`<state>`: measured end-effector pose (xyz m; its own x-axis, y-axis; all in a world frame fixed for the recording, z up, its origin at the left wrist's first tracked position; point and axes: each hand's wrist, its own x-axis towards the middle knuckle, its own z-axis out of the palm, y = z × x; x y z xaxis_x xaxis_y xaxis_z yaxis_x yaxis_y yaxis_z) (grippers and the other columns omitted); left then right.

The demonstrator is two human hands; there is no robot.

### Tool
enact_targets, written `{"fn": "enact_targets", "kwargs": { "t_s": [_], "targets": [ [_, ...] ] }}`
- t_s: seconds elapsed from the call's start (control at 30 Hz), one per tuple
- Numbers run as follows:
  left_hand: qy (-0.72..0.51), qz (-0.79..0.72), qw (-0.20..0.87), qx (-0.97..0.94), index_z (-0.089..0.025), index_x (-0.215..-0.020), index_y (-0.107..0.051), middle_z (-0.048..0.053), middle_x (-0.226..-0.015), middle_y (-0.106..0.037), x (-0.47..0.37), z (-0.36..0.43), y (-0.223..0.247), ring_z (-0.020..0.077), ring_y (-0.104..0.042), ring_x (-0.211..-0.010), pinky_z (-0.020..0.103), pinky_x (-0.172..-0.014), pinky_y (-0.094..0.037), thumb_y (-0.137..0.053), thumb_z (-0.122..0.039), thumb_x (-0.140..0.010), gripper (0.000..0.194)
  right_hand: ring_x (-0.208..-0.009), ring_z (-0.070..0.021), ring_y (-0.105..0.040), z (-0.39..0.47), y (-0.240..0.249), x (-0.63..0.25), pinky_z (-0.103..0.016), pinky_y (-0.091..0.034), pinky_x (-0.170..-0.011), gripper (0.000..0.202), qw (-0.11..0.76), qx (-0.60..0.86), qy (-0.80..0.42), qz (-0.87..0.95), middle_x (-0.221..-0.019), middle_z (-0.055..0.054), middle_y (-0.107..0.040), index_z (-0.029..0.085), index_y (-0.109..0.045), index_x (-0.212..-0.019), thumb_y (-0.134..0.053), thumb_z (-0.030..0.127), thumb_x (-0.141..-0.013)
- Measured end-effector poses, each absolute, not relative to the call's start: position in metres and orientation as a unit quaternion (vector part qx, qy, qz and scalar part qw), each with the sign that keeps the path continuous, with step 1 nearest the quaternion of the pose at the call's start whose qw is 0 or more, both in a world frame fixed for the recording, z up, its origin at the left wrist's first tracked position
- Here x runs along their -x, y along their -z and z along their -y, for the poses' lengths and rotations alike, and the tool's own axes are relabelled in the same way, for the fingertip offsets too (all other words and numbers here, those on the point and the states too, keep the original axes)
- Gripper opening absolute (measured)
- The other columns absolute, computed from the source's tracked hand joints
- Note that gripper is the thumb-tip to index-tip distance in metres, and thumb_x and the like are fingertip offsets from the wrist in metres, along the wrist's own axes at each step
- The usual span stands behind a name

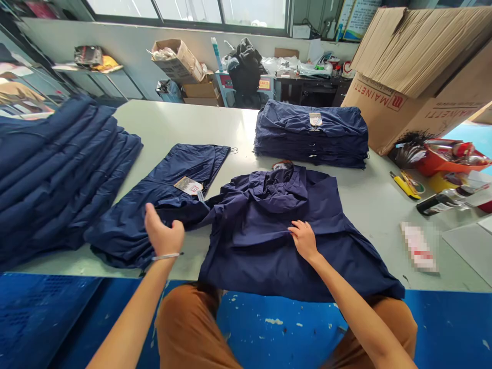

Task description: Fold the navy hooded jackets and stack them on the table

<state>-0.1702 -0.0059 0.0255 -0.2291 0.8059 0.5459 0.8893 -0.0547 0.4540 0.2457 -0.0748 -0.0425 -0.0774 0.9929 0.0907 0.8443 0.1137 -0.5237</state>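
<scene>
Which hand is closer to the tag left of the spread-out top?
Left. The left hand is on the near side of the tag, slightly left; the right hand is on the top, well right of it.

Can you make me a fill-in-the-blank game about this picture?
1. The right hand is over the spread-out garment, whose neck opening points ____ from the brown trousers.
2. The bracelet is worn on the ____.
3. The big cardboard box has the word ____ printed on it.
4. The floor is ____.

Missing words: away; left wrist; MAINETTI; blue.
</scene>
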Motion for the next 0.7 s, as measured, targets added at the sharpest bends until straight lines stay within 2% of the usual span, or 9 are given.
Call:
{"fn": "enact_targets", "kwargs": {
  "t_s": [0.07,0.13,0.2,0.3,0.37,0.47,0.57,0.63,0.7],
  "targets": [
    [0.346,0.673,0.069,0.651,0.000,-0.153,-0.025,0.022,-0.161,-0.026,0.137,0.018,-0.015,0.0331,-0.022,-0.151,0.050,-0.124,-0.020,-0.050,-0.021,-0.085,0.076,-0.120,-0.0238,-0.063,0.069,0.041,-0.255,-0.047,-0.041,-0.110,0.034,0.249,0.651,-0.171,0.697,-0.124,-0.006,-0.071,0.025,-0.075,-0.108,-0.046,0.014,-0.093],
    [0.270,0.628,0.043,0.729,-0.009,-0.152,-0.036,0.015,-0.162,-0.027,0.100,0.028,0.001,0.0302,-0.019,-0.152,0.048,-0.124,-0.019,-0.046,-0.027,-0.091,0.064,-0.111,-0.0218,-0.067,0.060,0.033,-0.280,-0.040,-0.049,-0.100,0.040,0.269,0.670,-0.163,0.673,-0.120,-0.004,-0.073,0.027,-0.074,-0.113,-0.041,0.016,-0.094],
    [0.198,0.622,0.016,0.758,-0.014,-0.149,-0.043,0.013,-0.162,-0.030,0.074,0.031,0.020,0.0320,-0.020,-0.152,0.052,-0.123,-0.020,-0.044,-0.033,-0.093,0.059,-0.107,-0.0230,-0.069,0.050,0.022,-0.323,-0.037,-0.052,-0.093,0.043,0.257,0.718,-0.140,0.632,-0.119,-0.004,-0.073,0.027,-0.073,-0.118,-0.039,0.018,-0.093],
    [0.121,0.660,-0.004,0.742,-0.014,-0.149,-0.045,0.015,-0.158,-0.036,0.062,0.026,0.046,0.0374,-0.028,-0.147,0.058,-0.118,-0.025,-0.044,-0.039,-0.093,0.061,-0.105,-0.0289,-0.070,0.037,0.000,-0.406,-0.042,-0.052,-0.093,0.041,0.220,0.809,-0.104,0.535,-0.109,-0.011,-0.076,0.023,-0.077,-0.111,-0.040,0.026,-0.092],
    [0.097,0.666,-0.001,0.740,-0.013,-0.149,-0.045,0.016,-0.156,-0.039,0.065,0.019,0.056,0.0384,-0.032,-0.145,0.058,-0.115,-0.028,-0.043,-0.042,-0.093,0.063,-0.109,-0.0342,-0.067,0.032,-0.016,-0.456,-0.050,-0.050,-0.097,0.053,0.228,0.845,-0.069,0.478,-0.113,-0.020,-0.072,0.016,-0.074,-0.120,-0.031,0.036,-0.097],
    [0.096,0.654,0.013,0.750,-0.010,-0.149,-0.045,0.017,-0.156,-0.040,0.073,0.011,0.060,0.0383,-0.034,-0.143,0.055,-0.114,-0.031,-0.039,-0.044,-0.093,0.066,-0.132,-0.0395,-0.051,0.026,-0.031,-0.489,-0.060,-0.037,-0.109,0.072,0.255,0.876,0.002,0.410,-0.145,-0.024,-0.051,0.014,-0.052,-0.145,-0.016,0.055,-0.097],
    [0.109,0.650,0.024,0.752,-0.008,-0.148,-0.045,0.019,-0.155,-0.041,0.074,0.006,0.060,0.0385,-0.034,-0.142,0.055,-0.113,-0.031,-0.036,-0.044,-0.093,0.067,-0.148,-0.0356,-0.027,0.024,-0.020,-0.465,-0.061,-0.026,-0.115,0.073,0.241,0.845,0.051,0.475,-0.163,-0.017,-0.026,0.016,-0.034,-0.155,-0.015,0.058,-0.098],
    [0.116,0.650,0.025,0.750,-0.008,-0.148,-0.046,0.019,-0.154,-0.041,0.073,0.005,0.060,0.0389,-0.034,-0.142,0.056,-0.112,-0.032,-0.036,-0.045,-0.092,0.068,-0.150,-0.0351,-0.019,0.024,0.000,-0.436,-0.068,-0.018,-0.115,0.064,0.149,0.795,0.038,0.586,-0.165,-0.009,-0.023,0.026,-0.038,-0.154,-0.027,0.057,-0.099],
    [0.119,0.650,0.022,0.750,-0.007,-0.148,-0.045,0.019,-0.154,-0.041,0.074,0.003,0.062,0.0393,-0.034,-0.142,0.056,-0.112,-0.032,-0.035,-0.046,-0.092,0.069,-0.151,-0.0349,-0.015,0.024,0.025,-0.414,-0.070,-0.015,-0.115,0.059,0.059,0.774,-0.018,0.630,-0.165,-0.005,-0.023,0.030,-0.041,-0.151,-0.032,0.056,-0.099]
  ]
}}
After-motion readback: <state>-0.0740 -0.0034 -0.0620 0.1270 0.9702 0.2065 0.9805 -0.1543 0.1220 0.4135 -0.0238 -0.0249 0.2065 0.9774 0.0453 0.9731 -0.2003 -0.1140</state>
